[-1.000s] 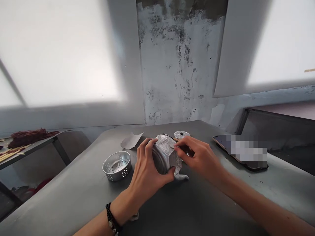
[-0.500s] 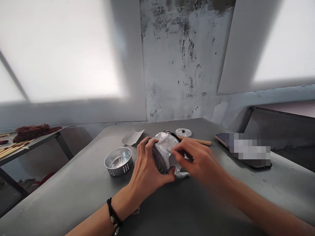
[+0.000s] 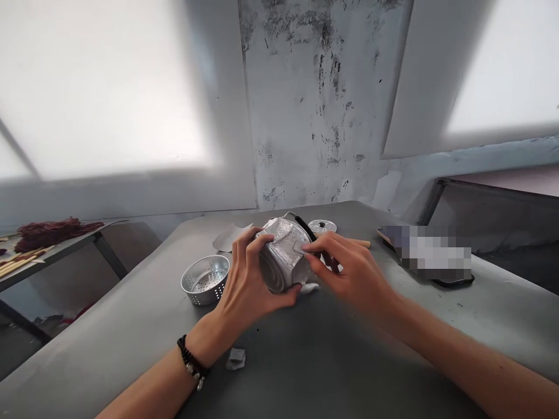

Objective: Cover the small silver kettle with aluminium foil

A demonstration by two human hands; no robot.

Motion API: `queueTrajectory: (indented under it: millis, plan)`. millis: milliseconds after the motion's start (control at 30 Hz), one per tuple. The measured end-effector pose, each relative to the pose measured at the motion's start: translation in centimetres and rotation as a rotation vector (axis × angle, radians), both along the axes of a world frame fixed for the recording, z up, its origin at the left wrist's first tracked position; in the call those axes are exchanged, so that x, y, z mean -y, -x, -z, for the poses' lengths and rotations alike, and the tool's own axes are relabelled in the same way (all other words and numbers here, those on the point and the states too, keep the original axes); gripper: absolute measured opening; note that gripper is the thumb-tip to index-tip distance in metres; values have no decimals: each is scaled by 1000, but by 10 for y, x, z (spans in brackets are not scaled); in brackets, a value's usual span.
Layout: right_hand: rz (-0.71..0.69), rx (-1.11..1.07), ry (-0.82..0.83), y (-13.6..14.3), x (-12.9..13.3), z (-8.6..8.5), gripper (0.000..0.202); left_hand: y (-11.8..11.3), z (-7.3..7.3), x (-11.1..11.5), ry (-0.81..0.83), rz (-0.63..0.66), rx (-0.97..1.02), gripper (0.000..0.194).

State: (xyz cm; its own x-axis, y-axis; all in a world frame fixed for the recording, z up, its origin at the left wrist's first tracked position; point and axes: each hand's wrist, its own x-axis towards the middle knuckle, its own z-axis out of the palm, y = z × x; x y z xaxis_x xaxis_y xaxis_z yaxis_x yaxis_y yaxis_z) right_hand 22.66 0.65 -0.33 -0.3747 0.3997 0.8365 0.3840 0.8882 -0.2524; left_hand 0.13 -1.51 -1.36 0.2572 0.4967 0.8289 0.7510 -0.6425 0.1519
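A small silvery metal kettle point(image 3: 286, 247) with a faceted, mottled side lies tilted above the table, its round base turned toward the left. My left hand point(image 3: 251, 276) is wrapped round the base end, thumb below and fingers on top. The fingertips of my right hand point(image 3: 345, 262) are pinched together against the kettle's side; whatever small thing they hold is mostly hidden. Behind the kettle its black handle point(image 3: 304, 226) shows, and the spout point(image 3: 310, 288) points out low on the right.
A perforated metal strainer basket point(image 3: 205, 280) stands left of my left hand. Behind lie a grey paper sheet point(image 3: 225, 237), a lid with a black knob point(image 3: 322, 226) and a wooden stick point(image 3: 363, 243). A folded scrap point(image 3: 236, 359) lies in front; a blurred-out phone-like object point(image 3: 454, 281) lies right.
The view has shifted slightly, uncovering the folded scrap near my left wrist. The kettle has turned a little in my left hand, and my right fingertips have shifted over its side.
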Motion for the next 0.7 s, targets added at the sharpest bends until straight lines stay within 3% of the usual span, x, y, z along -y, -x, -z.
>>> queueTrajectory:
  millis: [233, 400, 500, 600, 700]
  plan:
    - [-3, 9, -51, 0, 0, 4, 11, 6, 0, -7, -57, 73, -57, 98]
    - [-2, 130, -128, 4, 5, 6, 10, 18, -4, -14, -120, 142, -158, 96]
    - [18, 138, -155, 5, 6, 7, 9, 22, -3, -16, -43, 199, -57, 105]
    - [12, 168, -171, 6, 6, 9, 8, 19, 1, -14, 69, 175, 74, 117]
    - [-1, 184, -152, 8, 5, 12, 9, 14, 5, -11, 162, 150, 117, 116]
